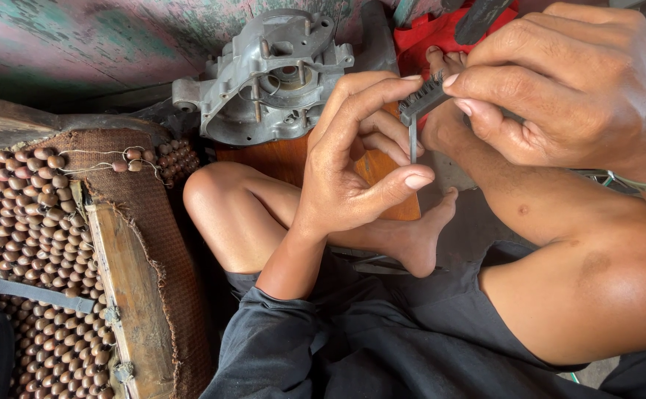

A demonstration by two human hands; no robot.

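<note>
A: What are the hands on?

B: Both are on a small dark metal feeler-gauge set with one thin blade folded out [419,111]. The right hand [574,81] has its grip pinched on the ridged body of the set; the left hand [352,159] has its grip closed on it too, forefinger on top, thumb under the blade's tip. It's held in the air over the lap, in front of the grey cast-metal engine casing [275,74].

A: What could go wrong?

B: I'd judge the blade could bend or slip out sideways if the thumb presses too hard, since it looks thin and is held only at its ends. A slip could also drop the set between the bare legs.

A: Room to move?

B: Tight. The casing sits just beyond on an orange-brown wooden board [286,159], knees close in below, and a brown wooden-bead seat mat [27,222] lies well off to the left. Free space is mostly upward.
</note>
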